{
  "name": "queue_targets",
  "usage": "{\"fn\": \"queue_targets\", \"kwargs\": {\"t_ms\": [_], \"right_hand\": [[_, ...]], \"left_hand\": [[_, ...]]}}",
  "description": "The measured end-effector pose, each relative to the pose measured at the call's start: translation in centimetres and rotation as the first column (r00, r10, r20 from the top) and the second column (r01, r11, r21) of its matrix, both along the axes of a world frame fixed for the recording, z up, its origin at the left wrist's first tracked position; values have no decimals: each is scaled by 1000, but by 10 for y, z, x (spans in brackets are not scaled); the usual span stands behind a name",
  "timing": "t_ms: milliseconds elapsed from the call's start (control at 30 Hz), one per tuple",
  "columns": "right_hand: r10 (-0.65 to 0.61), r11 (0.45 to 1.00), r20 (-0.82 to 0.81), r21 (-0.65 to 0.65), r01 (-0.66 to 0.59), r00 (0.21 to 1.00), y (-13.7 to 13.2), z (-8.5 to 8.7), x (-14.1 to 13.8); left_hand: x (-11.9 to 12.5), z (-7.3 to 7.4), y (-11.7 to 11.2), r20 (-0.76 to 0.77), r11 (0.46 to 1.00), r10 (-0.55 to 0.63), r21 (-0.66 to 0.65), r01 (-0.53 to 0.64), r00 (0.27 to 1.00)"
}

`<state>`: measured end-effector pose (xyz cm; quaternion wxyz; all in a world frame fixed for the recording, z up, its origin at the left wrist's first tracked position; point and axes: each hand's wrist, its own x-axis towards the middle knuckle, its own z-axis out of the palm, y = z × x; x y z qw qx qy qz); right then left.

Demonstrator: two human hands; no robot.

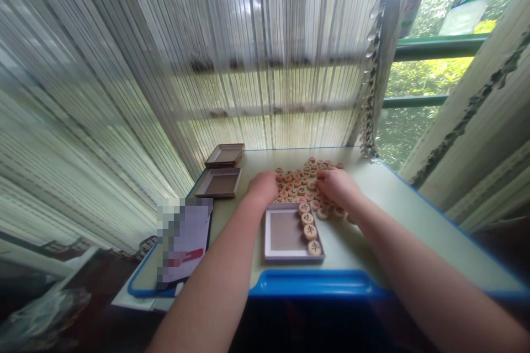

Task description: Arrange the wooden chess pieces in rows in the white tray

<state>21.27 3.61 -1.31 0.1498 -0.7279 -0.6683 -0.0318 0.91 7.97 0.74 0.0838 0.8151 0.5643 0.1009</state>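
Observation:
Round wooden xiangqi pieces (pixel 291 192) with red and dark characters lie loosely spread on the table. At the left edge of this spread, my left hand (pixel 264 186) has its fingers curled in among the pieces; its fingertips are mostly hidden. My right hand (pixel 337 185) reaches into the right side of the spread, fingers bent together and low over the pieces. Whatever either hand grips is not visible. Nearer to me, between my forearms, sits a shallow open box (pixel 284 231). Several dark-character pieces (pixel 309 231) stand in a column along its right side.
The pale table (pixel 418 231) has a blue rim and a blue trough (pixel 310 282) at its front. Two more shallow boxes, one nearer (pixel 219 182) and one farther (pixel 226 154), lie at the back left. A tablet (pixel 188 242) lies by my left forearm. String curtains (pixel 265 88) hang behind.

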Motion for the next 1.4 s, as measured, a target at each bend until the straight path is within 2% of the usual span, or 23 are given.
{"fn": "queue_targets", "kwargs": {"t_ms": [200,400,500,733,1067,1200,1400], "right_hand": [[68,995,-9,78,-67,998,2,-3,-1],[221,973,-1,76,-220,975,3,-7,-10],[188,979,-2,82,-187,982,2,-5,-12],[153,986,5,68,-153,988,0,-2,-12],[271,955,-26,131,-265,962,-5,3,-17],[298,952,-27,86,-295,954,-7,5,-20],[301,949,-24,106,-296,953,-4,1,-19]], "left_hand": [[0,-2,0,36,998,-3,58,1,999],[0,-1,-1,17,994,-96,55,95,995],[-1,-1,-2,19,992,-113,58,112,993],[-1,-1,0,3,997,-57,43,57,998],[-5,-1,1,4,996,47,78,-47,999],[-3,0,0,-7,997,-1,76,1,1000],[-2,0,-2,-32,995,-60,76,62,998]]}}
